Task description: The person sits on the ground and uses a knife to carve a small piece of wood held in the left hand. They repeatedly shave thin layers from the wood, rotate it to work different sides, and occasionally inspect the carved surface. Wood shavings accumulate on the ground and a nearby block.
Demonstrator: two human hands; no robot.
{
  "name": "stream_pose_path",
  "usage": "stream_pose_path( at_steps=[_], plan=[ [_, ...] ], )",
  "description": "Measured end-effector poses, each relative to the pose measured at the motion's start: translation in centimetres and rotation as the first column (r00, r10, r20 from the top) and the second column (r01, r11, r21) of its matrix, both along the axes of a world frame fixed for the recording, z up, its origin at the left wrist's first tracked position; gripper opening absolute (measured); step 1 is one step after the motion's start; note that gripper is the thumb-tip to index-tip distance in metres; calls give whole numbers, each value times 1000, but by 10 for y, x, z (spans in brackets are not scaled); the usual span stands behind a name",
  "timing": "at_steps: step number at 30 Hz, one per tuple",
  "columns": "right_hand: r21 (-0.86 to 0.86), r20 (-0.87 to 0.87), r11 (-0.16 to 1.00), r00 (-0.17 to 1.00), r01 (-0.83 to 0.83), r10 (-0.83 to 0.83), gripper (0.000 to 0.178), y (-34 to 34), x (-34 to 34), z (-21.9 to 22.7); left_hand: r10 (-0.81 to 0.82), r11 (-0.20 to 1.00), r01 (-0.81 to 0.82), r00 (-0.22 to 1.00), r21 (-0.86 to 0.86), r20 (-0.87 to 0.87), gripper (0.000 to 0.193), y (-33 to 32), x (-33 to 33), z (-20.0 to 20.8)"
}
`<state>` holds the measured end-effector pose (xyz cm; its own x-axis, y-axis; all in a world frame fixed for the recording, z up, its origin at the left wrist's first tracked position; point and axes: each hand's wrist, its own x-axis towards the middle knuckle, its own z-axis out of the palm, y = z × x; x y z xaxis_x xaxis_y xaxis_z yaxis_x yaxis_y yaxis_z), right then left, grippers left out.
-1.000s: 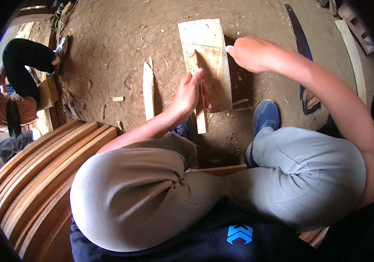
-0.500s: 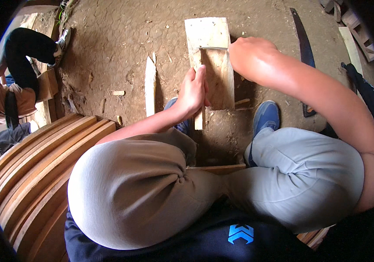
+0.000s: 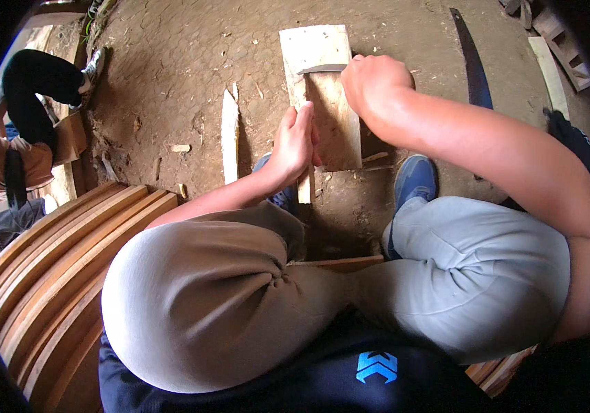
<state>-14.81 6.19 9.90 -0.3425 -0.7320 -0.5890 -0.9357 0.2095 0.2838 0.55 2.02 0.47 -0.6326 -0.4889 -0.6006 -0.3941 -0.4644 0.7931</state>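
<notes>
My left hand [image 3: 295, 143] is closed around a narrow wooden strip [image 3: 306, 187], which stands over a pale board [image 3: 317, 45] between my feet. In my right fist [image 3: 376, 82] is a knife with a thin, slightly curved blade [image 3: 325, 68]. Its handle is hidden by my fingers. The blade lies crosswise over the board, its tip at the upper end of the strip, just beyond my left hand. The lower part of the board [image 3: 344, 141] shows to the right of the strip.
A pointed pale stake [image 3: 230, 138] and small chips lie on the dirt floor [image 3: 178, 82]. A dark saw blade [image 3: 472, 65] lies at the right. Curved planks [image 3: 68, 275] are stacked at my left. Another person's dark-clad leg [image 3: 40, 76] shows far left.
The view has shifted slightly, so things sit a little further left. My right hand has moved a bit left and up with the knife, and the blade is tilted differently. The left hand keeps its grip.
</notes>
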Motion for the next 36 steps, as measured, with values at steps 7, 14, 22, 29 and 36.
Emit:
stream_pose_path(
  at_steps=[7, 14, 22, 29, 36],
  plan=[
    [35, 274, 988, 949, 153, -157, 37, 2, -43, 8, -33, 999, 33, 999, -11, 21, 38, -1, -1, 3],
    [98, 260, 987, 954, 129, -151, 29, 6, -34, 20, -58, 998, 58, 998, -33, 10, 38, -1, -1, 0],
    [84, 161, 996, 987, 16, -29, 20, 2, -20, 23, -6, 996, 16, 993, -86, 120, 34, 4, -8, 17],
    [78, 25, 995, 998, 56, -58, 17, -4, 4, 17, -34, 996, 42, 995, -76, 97, 36, 0, -4, 6],
    [-6, -180, 999, 983, 41, -42, 24, -1, 14, -8, -13, 997, 22, 993, -80, 115, 36, 2, -8, 12]
  ],
)
